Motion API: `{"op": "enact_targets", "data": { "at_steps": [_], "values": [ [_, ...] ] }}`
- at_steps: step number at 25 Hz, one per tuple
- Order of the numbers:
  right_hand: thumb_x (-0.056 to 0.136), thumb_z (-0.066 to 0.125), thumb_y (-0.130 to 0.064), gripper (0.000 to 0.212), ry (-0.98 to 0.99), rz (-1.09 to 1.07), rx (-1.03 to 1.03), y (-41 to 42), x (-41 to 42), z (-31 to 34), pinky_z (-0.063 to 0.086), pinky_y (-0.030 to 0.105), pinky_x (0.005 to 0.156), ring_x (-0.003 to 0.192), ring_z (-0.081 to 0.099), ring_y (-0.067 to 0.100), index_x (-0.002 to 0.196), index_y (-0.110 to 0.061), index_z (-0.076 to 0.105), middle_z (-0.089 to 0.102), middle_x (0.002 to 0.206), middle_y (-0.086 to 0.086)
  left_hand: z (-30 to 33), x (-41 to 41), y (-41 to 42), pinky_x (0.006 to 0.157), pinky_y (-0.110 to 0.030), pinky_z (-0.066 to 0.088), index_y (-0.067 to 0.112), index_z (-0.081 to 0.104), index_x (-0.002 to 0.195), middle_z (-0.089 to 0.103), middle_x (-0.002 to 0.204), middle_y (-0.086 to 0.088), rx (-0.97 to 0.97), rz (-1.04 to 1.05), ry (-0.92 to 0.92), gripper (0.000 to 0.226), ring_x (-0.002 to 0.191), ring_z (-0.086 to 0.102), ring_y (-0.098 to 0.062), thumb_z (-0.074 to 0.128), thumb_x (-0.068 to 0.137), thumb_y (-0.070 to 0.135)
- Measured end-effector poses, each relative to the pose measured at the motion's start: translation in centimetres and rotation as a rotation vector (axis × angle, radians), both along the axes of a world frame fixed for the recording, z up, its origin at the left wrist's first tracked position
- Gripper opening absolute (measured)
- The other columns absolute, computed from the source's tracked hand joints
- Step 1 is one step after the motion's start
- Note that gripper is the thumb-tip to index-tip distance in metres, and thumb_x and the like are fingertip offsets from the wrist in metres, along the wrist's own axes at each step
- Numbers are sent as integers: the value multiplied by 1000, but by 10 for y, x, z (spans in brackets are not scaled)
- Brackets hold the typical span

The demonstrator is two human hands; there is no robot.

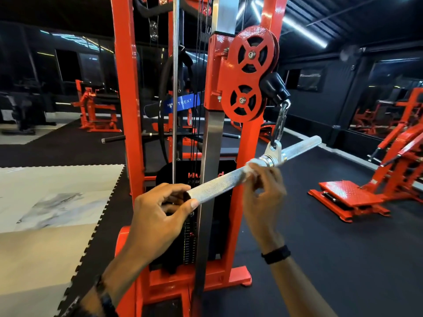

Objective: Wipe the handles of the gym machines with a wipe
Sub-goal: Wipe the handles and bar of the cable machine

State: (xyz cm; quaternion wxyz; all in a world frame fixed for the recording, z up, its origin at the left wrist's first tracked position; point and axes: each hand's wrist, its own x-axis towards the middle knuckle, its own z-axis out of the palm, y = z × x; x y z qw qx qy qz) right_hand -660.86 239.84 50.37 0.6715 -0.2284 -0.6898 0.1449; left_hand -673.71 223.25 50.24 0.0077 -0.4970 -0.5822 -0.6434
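A straight knurled steel bar handle [219, 183] hangs by a chain [280, 122] from the red cable machine [128, 106] and slants from lower left to upper right. My left hand [158, 216] grips the bar's near end, fingers and thumb curled round it. My right hand [263, 186] pinches a small white wipe [249, 169] against the bar, just left of its central swivel. Most of the wipe is hidden under my fingers.
The machine's two red pulleys [249, 72] and black weight stack [190, 236] stand right behind the bar. More red machines [375, 186] stand to the right and at the far left on black rubber flooring. Pale tiled floor [45, 202] lies to the left.
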Motion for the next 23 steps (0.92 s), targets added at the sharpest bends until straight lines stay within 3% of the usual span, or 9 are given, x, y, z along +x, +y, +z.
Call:
{"op": "enact_targets", "data": {
  "at_steps": [2, 6, 9, 13, 16, 19, 21, 23],
  "values": [
    [90, 65, 1, 18, -41, 139, 55, -43, -14, -12, 48, 16, 81, 90, 60, 11, 106, -5, 70, 62, 98, 7, 0, -3, 1, 73, -26, 60, 20, 76, 101, 74, 93, 3, 4, -9, -44, 33, 85, 74, -17, 78, 73, 38],
    [88, 67, 3, 22, -143, 284, 145, -72, -21, -22, 44, 10, 84, 90, 57, 5, 110, -1, 70, 60, 96, 8, 0, -7, 1, 73, -27, 61, 15, 76, 102, 76, 94, 0, -9, -34, -42, 36, 85, 74, -17, 76, 75, 38],
    [86, 67, 1, 16, -101, 70, 132, -17, -3, -9, 40, 7, 77, 80, 50, 2, 100, -4, 71, 61, 89, 7, -1, -8, 0, 69, -31, 62, 18, 75, 103, 75, 94, -1, -5, -47, -99, 29, 83, 75, -19, 81, 80, 32],
    [85, 68, 1, 16, -12, -135, -77, 49, 16, 13, 40, 0, 67, 69, 49, 1, 101, -2, 72, 63, 92, 14, -2, -4, 2, 69, -28, 62, 16, 74, 107, 75, 95, -3, 21, -65, -126, 29, 84, 74, -22, 76, 79, 23],
    [86, 66, 2, 20, -2, -42, -96, 30, 5, 7, 40, 0, 68, 76, 59, 2, 104, -5, 72, 63, 93, 13, -3, -2, 5, 70, -24, 60, 18, 73, 111, 74, 98, -2, 28, -54, -129, 32, 87, 73, -21, 80, 80, 26],
    [87, 65, 4, 23, -12, 178, -21, -33, -15, -12, 46, 12, 73, 82, 61, 1, 104, -11, 69, 64, 92, 4, -2, -3, 7, 71, -24, 60, 19, 74, 108, 75, 98, 4, 29, -48, -86, 29, 89, 72, -15, 75, 79, 25],
    [88, 65, 2, 21, -87, 293, 38, -70, -25, -22, 50, 22, 78, 87, 61, 10, 108, -6, 68, 63, 94, 4, -1, -4, 7, 71, -14, 55, 17, 74, 105, 74, 97, 11, 14, -34, -42, 23, 87, 72, -7, 78, 82, 16],
    [88, 67, 1, 25, -132, 337, 71, -80, -27, -24, 49, 21, 79, 87, 59, 11, 113, -4, 67, 63, 94, 5, 0, -4, 6, 70, -10, 53, 17, 74, 104, 74, 97, 15, 9, -16, -21, 20, 85, 71, -3, 74, 86, 8]
  ]
}}
